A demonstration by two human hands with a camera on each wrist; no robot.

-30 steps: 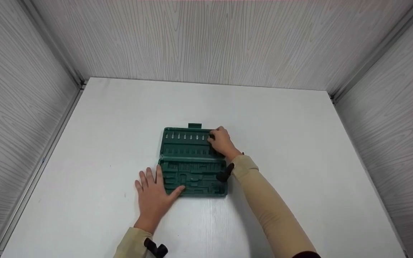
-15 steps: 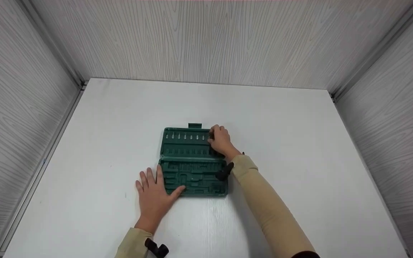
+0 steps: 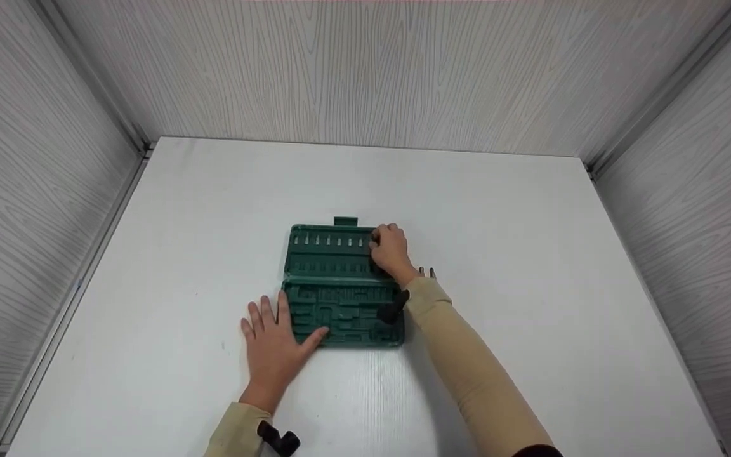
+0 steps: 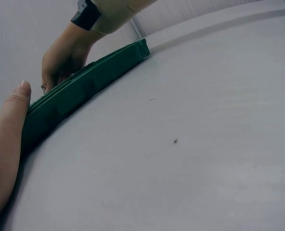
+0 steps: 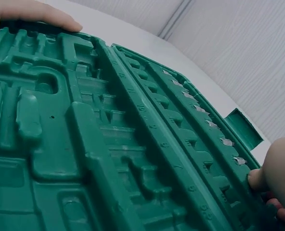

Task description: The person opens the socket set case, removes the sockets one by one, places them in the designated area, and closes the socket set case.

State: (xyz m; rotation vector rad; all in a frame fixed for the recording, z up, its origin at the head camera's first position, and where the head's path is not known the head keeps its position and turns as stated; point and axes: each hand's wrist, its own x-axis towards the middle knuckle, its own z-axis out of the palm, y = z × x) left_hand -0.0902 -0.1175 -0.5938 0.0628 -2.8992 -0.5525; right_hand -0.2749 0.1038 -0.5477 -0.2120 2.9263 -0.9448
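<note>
A dark green plastic tool case lies open and flat in the middle of the white table. Its far half holds a row of small metal bits; the near half shows only moulded recesses. My left hand lies flat on the table at the case's near left corner, thumb against the rim. My right hand is at the far right end of the bit row, fingers curled and pinching a bit there. The right wrist view shows the thumb tip beside the last bits.
A green latch tab sticks out from the case's far edge. Grey wood-grain walls close in the table at the back and on both sides. Bare table surface lies all around the case.
My right forearm has swung slightly left over the case's near right corner. Both hands and the case stay almost where they were.
</note>
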